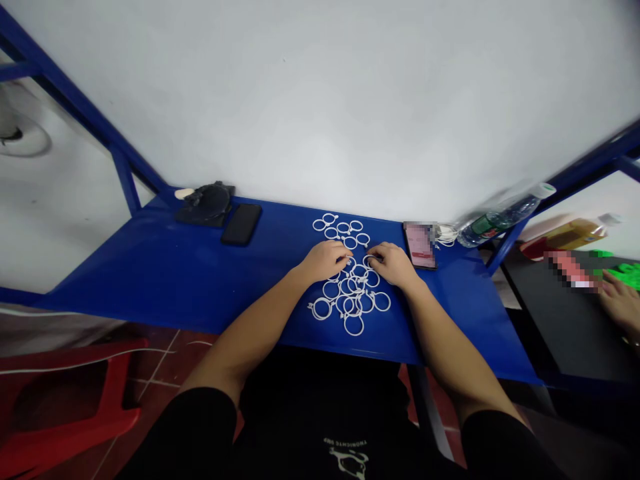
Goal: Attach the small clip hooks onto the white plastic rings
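Several white plastic rings [350,297] lie in a loose pile on the blue table [165,273], with a smaller group of rings [343,229] farther back. My left hand [325,260] rests curled on the pile's left upper side, fingers pinched on a ring. My right hand [395,263] is curled at the pile's right upper side, fingertips pinched on a white ring [369,260]. The two hands nearly meet over the rings.
A lit phone [420,244] lies right of my right hand, with a white cable [447,235] and a plastic bottle [500,215] beyond. A dark phone [242,223] and a black object [206,203] sit at back left. Another person's hand [620,300] is far right. A red stool [65,400] stands lower left.
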Demonstrator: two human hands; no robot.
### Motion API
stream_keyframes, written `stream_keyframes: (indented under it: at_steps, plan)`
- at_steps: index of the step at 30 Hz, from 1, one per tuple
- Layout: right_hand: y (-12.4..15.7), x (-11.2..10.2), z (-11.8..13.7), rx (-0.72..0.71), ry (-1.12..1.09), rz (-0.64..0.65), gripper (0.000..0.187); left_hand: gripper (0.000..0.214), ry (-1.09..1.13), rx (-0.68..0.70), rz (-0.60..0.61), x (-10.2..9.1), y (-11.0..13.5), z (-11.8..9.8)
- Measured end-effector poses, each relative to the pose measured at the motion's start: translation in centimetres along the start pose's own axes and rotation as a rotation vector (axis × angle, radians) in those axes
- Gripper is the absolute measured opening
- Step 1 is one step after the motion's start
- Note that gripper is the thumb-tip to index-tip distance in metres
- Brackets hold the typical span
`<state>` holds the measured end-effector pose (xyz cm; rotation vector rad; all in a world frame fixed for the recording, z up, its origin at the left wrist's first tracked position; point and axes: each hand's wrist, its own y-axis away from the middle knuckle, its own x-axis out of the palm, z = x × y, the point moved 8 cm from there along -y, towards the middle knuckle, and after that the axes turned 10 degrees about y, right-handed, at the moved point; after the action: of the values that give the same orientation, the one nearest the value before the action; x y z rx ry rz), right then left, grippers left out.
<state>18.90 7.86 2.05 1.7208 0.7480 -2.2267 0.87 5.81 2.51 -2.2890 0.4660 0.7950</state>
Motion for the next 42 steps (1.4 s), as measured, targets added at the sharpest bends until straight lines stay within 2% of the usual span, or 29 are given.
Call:
stream_keyframes:
  at_steps: [4, 6, 10, 15, 17, 20, 25, 33, 37, 39, 42]
  plan:
    - [0.0, 0.0, 1.1, -0.071, -0.057, 0.023, 0.013, 0.026, 0.014, -0.052, -0.084, -0.8, -0.1, 0.1]
    - [0.1, -0.4, 1.8, -0.094, -0.069, -0.022, 0.012, 0.033, 0.011, -0.103, -0.130, -1.2, 0.0, 0.4]
    - [0.5, -1.4, 4.0, -0.159, -0.086, -0.155, 0.031, 0.036, -0.011, -0.196, -0.207, -1.8, 0.1, 0.9]
    - [0.9, -1.7, 5.6, -0.192, -0.138, -0.206, 0.024, 0.033, -0.010, -0.258, -0.214, -1.4, 0.3, 1.4]
    - [0.9, -1.8, 5.4, -0.164, -0.140, -0.229, 0.023, 0.029, 0.006, -0.226, -0.187, -1.1, 0.2, 1.1]
    - [1.0, -2.2, 4.7, -0.117, -0.141, -0.269, 0.022, 0.032, 0.034, -0.105, -0.183, -1.2, 0.0, -0.1]
    - [1.2, -2.6, 4.8, -0.127, -0.170, -0.288, 0.022, 0.036, 0.070, 0.055, -0.150, -1.4, -0.1, -1.8]
    - [1.2, -2.7, 5.7, -0.190, -0.223, -0.272, 0.021, 0.024, 0.092, 0.144, -0.093, -0.5, -0.1, -2.6]
    - [1.1, -2.9, 4.8, -0.119, -0.204, -0.299, 0.020, 0.037, 0.087, 0.126, -0.101, -0.8, -0.1, -2.3]
    - [1.2, -3.3, 3.1, -0.013, -0.195, -0.354, 0.019, 0.043, 0.067, 0.073, -0.116, -1.1, -0.1, -1.6]
    - [1.1, -3.2, -0.3, 0.174, -0.240, -0.390, 0.018, 0.035, 0.001, -0.049, -0.121, -1.4, -0.1, 0.1]
